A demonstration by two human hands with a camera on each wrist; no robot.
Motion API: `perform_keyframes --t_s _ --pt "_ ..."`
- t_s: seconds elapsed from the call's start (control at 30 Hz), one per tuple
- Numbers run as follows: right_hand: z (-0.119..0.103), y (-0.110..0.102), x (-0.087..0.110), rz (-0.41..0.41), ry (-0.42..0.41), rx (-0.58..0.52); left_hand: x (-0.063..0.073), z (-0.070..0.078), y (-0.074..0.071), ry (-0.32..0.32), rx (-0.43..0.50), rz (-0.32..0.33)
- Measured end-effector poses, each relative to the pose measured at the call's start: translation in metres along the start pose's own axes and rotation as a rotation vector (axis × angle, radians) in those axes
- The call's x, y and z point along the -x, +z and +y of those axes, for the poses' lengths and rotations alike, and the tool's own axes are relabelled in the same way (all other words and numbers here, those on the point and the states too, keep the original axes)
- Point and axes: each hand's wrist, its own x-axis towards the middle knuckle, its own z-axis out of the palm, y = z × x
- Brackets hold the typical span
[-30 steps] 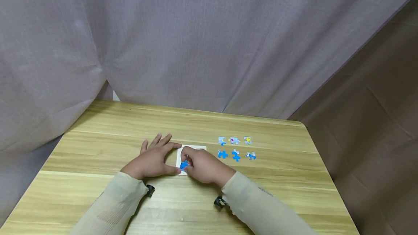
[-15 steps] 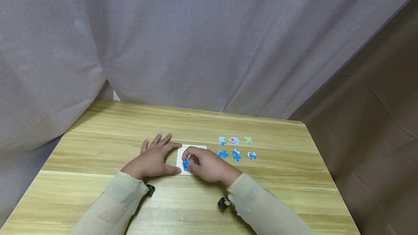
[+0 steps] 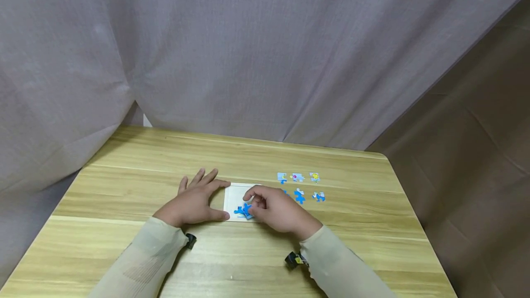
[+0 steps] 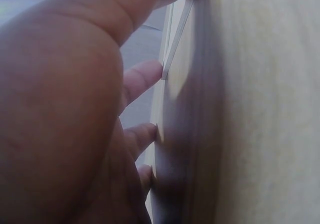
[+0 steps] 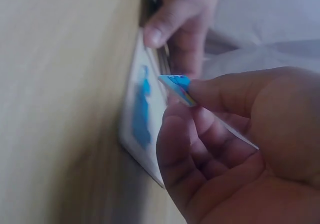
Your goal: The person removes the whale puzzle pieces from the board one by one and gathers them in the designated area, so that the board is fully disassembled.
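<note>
My left hand (image 3: 194,203) lies with its fingers spread. Its thumb and index fingertip touch the left corners of a shallow white puzzle tray (image 3: 237,193). Over the tray's near side, my right hand (image 3: 275,210) pinches a blue jigsaw piece (image 5: 177,87) between thumb and finger. In the right wrist view that piece is tilted and raised off the tray floor. Another blue jigsaw piece (image 3: 238,210) lies inside the tray near its front edge, partly overlapped by the held one. The tray's right side is hidden behind my right hand.
Loose jigsaw pieces stand in two rows right of the tray: a moon piece (image 3: 282,177), a pink-swirl piece (image 3: 297,177) and a sun piece (image 3: 314,177) behind, blue ones (image 3: 300,196) in front. My right hand partly covers one. A grey curtain (image 3: 232,59) hangs behind the wooden table.
My right hand has shifted rightward over the tray with the pinched piece, away from the left corner. A blue piece lying in the tray now shows. My left hand has stayed put.
</note>
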Motion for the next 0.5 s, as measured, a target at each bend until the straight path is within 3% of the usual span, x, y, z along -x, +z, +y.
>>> perform_keyframes --t_s 0.5 --pt "0.010 -0.028 0.034 0.105 0.139 -0.098 -0.001 -0.001 0.000 -0.001 0.002 -0.009"
